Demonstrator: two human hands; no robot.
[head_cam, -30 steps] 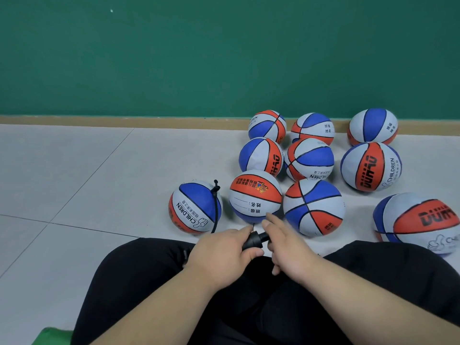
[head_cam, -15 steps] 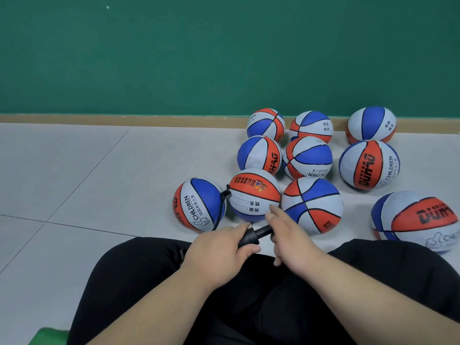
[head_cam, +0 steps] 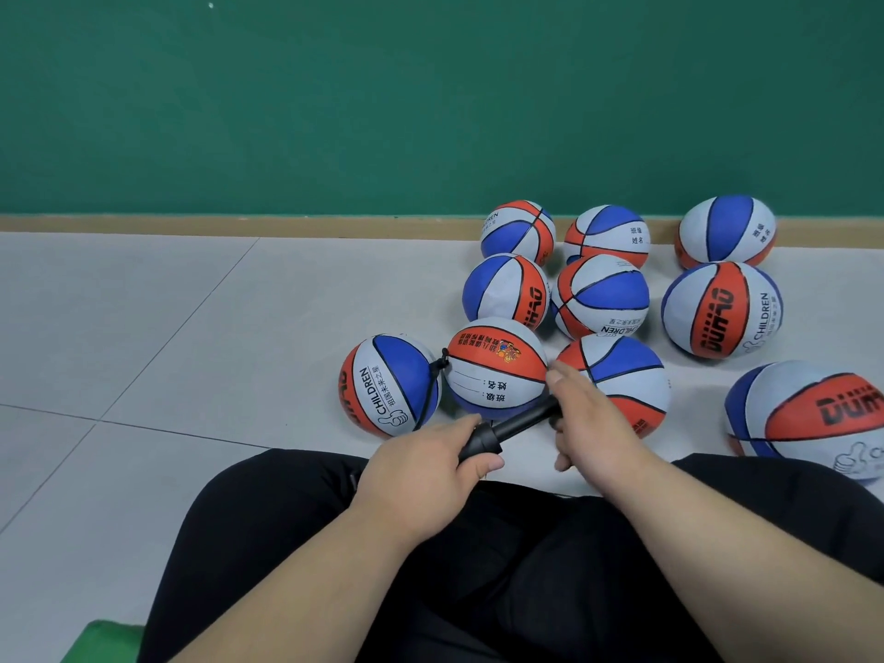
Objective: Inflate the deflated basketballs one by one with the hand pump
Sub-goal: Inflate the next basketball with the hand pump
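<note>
A black hand pump (head_cam: 507,430) lies across my lap edge, its rod drawn out. My left hand (head_cam: 425,476) grips the pump barrel. My right hand (head_cam: 588,423) grips the handle end, forefinger stretched forward. A thin black hose runs from the pump up the side of the leftmost red, white and blue basketball (head_cam: 390,385), ending at a valve fitting near its upper right. Beside it sits another ball (head_cam: 495,368) with an orange top panel and a third ball (head_cam: 617,380) partly behind my right hand.
Several more basketballs lie on the grey tiled floor (head_cam: 191,356) to the right and back, up to the wooden skirting (head_cam: 239,225) under a green wall. My black-trousered legs (head_cam: 478,567) fill the foreground. A green object (head_cam: 103,641) shows at bottom left.
My right hand has pulled the handle away to the right, so more of the pump rod shows. The leftmost ball has turned slightly on the floor.
</note>
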